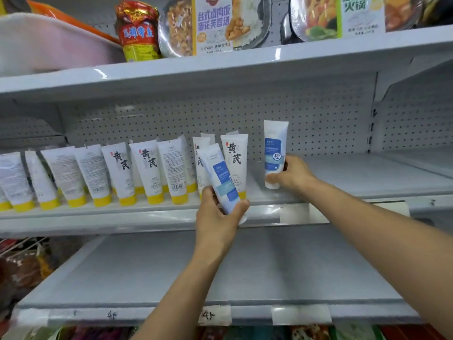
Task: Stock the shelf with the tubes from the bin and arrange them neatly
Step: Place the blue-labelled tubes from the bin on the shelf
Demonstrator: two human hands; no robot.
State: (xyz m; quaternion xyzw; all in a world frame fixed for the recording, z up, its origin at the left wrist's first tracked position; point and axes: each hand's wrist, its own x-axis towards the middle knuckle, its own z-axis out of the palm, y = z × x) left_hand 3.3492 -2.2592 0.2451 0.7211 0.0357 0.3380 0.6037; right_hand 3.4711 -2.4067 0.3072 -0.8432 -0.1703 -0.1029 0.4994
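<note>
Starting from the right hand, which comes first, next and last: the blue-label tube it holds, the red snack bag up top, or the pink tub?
1. The white tube with the blue label, held in the right hand itself, on the middle shelf.
2. The crinkly red and yellow snack bag, top shelf, up and left.
3. The pale pink plastic tub, top shelf, far left.

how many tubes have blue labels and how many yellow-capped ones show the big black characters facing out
blue-label tubes: 2, one in the left hand, one in the right hand
yellow-capped tubes with black characters facing out: 4
total: 6
</note>
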